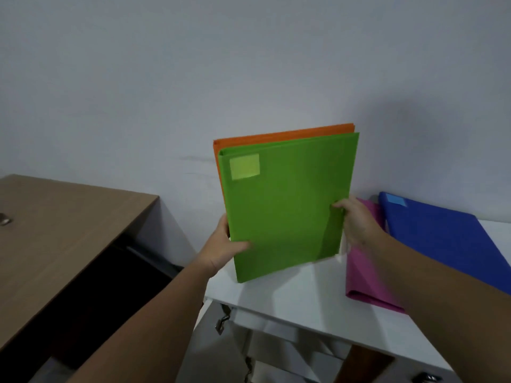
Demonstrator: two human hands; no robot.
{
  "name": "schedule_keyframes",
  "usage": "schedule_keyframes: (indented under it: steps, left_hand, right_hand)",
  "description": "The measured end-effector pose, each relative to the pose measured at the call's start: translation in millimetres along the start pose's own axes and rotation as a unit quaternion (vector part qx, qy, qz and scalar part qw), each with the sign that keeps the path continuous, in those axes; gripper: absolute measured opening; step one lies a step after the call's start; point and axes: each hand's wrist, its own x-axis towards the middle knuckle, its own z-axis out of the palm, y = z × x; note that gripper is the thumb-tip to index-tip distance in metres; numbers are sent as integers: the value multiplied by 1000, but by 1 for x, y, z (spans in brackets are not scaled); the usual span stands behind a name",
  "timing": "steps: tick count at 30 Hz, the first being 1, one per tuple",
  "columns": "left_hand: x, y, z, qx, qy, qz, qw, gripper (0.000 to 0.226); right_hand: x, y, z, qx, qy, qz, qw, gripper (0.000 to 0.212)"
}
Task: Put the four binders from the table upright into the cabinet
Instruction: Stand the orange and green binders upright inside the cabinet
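A green binder point(287, 205) with a pale label stands upright over the white table point(298, 297), and an orange binder point(276, 135) stands right behind it. My left hand point(225, 248) grips their left edge low down. My right hand point(355, 221) grips the right edge. A pink binder point(362, 277) lies flat on the table to the right, partly under a blue binder point(442, 239) that lies flat beside it. The brown cabinet point(60, 225) sits at the left, its dark opening point(105, 294) below the top panel.
A plain grey wall point(249, 64) rises behind the table. A narrow gap separates the cabinet from the table. Metal clips point(222, 322) hang under the table's front edge, and a metal fitting point(4, 219) sits on the cabinet top.
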Motion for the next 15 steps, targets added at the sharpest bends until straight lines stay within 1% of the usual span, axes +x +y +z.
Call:
schedule_keyframes:
  steps: [2, 4, 7, 9, 10, 12, 15]
  left_hand:
    - [0, -9, 0, 3, -2, -4, 1000, 95]
    - [-1, -13, 0, -1, 8, -2, 1000, 101]
    - [0, -12, -2, -2, 28, 12, 1000, 96]
    - [0, -13, -2, -6, 38, 14, 999, 92]
    - [-1, -15, 0, -4, 40, 9, 999, 91]
    - [-5, -20, 5, 9, 52, -5, 999, 89]
    - [-8, -19, 11, 43, 79, -16, 996, 81]
  right_hand:
    - [-3, 11, 0, -18, -4, -7, 1000, 20]
    - [-4, 17, 2, -42, -12, -17, 999, 20]
    - [-5, 15, 3, -39, -7, -33, 999, 24]
    - [-8, 19, 3, -59, -3, -41, 997, 29]
    - [-10, 24, 2, -73, -3, -37, 997, 29]
    - [-15, 37, 0, -95, 2, -22, 995, 21]
    - [-20, 45, -2, -88, 11, -12, 996, 18]
